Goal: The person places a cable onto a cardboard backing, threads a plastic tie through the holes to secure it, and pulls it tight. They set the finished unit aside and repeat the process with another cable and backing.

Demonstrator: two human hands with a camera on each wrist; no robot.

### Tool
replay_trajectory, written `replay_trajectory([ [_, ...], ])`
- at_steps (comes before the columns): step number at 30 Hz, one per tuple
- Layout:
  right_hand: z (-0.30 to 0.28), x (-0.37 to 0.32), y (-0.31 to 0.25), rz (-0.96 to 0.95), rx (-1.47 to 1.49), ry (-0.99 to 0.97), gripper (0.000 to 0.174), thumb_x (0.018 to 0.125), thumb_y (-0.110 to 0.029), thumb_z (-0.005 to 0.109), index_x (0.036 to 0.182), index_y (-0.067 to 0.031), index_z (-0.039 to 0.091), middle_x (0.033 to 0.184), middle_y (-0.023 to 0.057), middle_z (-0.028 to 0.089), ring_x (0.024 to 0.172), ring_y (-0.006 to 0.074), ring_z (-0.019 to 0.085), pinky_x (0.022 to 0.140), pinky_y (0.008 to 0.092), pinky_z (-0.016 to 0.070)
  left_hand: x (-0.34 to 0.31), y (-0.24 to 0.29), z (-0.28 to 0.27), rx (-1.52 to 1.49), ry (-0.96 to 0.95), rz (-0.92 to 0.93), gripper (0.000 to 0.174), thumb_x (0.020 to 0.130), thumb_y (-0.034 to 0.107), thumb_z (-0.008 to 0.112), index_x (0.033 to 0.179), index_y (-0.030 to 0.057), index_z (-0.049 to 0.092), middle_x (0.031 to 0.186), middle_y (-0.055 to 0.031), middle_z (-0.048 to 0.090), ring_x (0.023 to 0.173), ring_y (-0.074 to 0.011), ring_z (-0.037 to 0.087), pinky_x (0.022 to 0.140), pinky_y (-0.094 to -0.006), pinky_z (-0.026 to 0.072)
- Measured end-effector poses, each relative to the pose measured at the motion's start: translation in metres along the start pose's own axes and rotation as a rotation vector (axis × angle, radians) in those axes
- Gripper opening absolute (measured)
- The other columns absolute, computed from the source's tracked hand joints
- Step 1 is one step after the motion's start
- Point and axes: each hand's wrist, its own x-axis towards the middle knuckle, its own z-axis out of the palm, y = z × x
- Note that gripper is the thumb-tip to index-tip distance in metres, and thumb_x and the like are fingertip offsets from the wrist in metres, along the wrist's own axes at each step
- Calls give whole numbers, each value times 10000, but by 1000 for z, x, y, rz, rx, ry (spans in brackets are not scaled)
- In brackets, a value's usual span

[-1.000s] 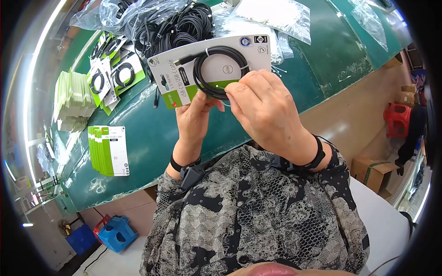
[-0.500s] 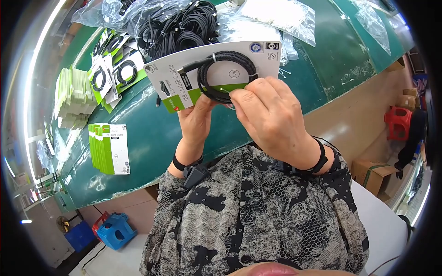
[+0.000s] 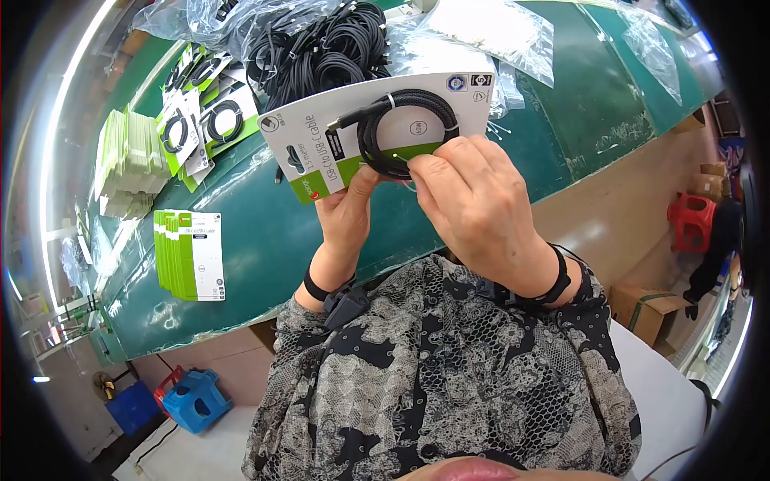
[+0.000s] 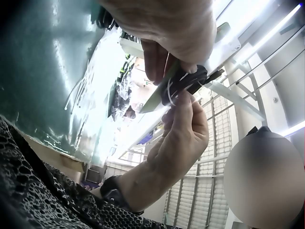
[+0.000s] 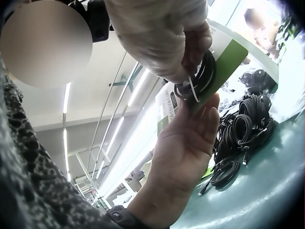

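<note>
A white and green package card (image 3: 293, 132) printed "USB-C to USB-C cable" is held up, tilted, before the person's chest. Against its front lies a coiled black cable (image 3: 373, 132) with bands round the coil. My left hand (image 3: 345, 220) grips the card's lower edge, thumb in front and fingers behind. At the coil's lower right, my right hand (image 3: 477, 208) pinches a thin white cable tie (image 5: 194, 89) between thumb and forefinger. The right wrist view shows the tie looped round the coil by the fingertips. Part of the coil is hidden by the right fingers.
Behind the card lies a heap of black cables (image 3: 321, 52). Carded cables (image 3: 224, 120), a tall card stack (image 3: 128, 160) and a fanned card pile (image 3: 207, 256) are on the left of the green table (image 3: 265, 232). A bag of white ties (image 3: 489, 28) lies at the back.
The card has shifted slightly right in the head view, with both hands moving along with it. The right fingers keep their pinch near the coil.
</note>
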Motion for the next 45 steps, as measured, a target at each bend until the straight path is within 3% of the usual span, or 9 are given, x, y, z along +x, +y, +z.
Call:
replay_trajectory([
  [2, -1, 0, -1, 8, -14, -27, 214, 660, 36, 677, 854, -17, 604, 771, 82, 548, 702, 252, 550, 619, 350, 459, -2, 0, -1, 13, -1, 13, 245, 914, 42, 545, 1152, -18, 539, 1066, -104, 611, 906, -251, 630, 715, -387, 578],
  [9, -4, -5, 0, 109, 271, -7, 167, 720, 33, 614, 880, -5, 592, 801, 108, 558, 711, 277, 562, 632, 356, 467, -11, 20, 6, 835, -51, 294, 243, 815, 41, 651, 1046, -21, 606, 970, -152, 651, 853, -297, 660, 772, -339, 554],
  [13, -2, -16, -1, 296, 524, 29, 171, 756, 37, 601, 924, 4, 594, 879, 116, 604, 776, 293, 603, 662, 349, 487, 10, 41, 19, 854, -305, 716, 305, 741, 52, 684, 1031, -17, 619, 937, -172, 653, 847, -311, 672, 746, -330, 562],
  [18, 2, -29, 7, 440, 776, 67, 245, 746, -8, 656, 983, 25, 603, 957, 127, 640, 842, 316, 633, 715, 320, 502, 7, 36, 24, 967, -306, 779, 315, 720, 70, 688, 1017, -14, 624, 944, -160, 656, 867, -304, 675, 723, -330, 571],
  [25, -1, -30, 13, 368, 706, -7, 262, 749, -51, 684, 989, 21, 610, 971, 133, 647, 847, 289, 644, 717, 315, 504, 7, 36, 22, 1103, -354, 865, 279, 744, 105, 673, 1005, 14, 636, 983, -147, 649, 880, -291, 671, 731, -319, 571],
  [35, -3, -37, 9, 303, 647, -41, 297, 752, -115, 727, 998, 15, 622, 992, 144, 659, 855, 247, 660, 720, 308, 508, 2, 36, 27, 1066, -326, 831, 312, 692, 59, 698, 977, -44, 627, 906, -162, 646, 874, -315, 674, 699, -335, 572],
  [38, -3, -37, 5, 423, 693, -62, 208, 805, -88, 664, 976, 19, 614, 921, 120, 656, 810, 199, 650, 681, 280, 499, 0, 33, 27, 1075, -316, 840, 324, 689, 61, 696, 985, -49, 623, 900, -168, 645, 870, -320, 676, 691, -339, 571],
  [42, -4, -34, 2, 577, 764, -79, 108, 876, -51, 580, 948, 25, 604, 827, 89, 653, 749, 135, 637, 629, 242, 488, -4, 27, 17, 941, -314, 660, 253, 791, 86, 653, 1032, 13, 627, 995, -135, 648, 863, -258, 668, 741, -301, 560],
  [45, -26, -34, 41, 634, 607, -11, 128, 910, -76, 538, 986, 25, 561, 792, 58, 636, 718, 128, 617, 634, 223, 473, -19, 24, 10, 262, -6, -34, 234, 882, 87, 598, 1089, -22, 592, 1017, -126, 642, 844, -239, 661, 746, -321, 556],
])
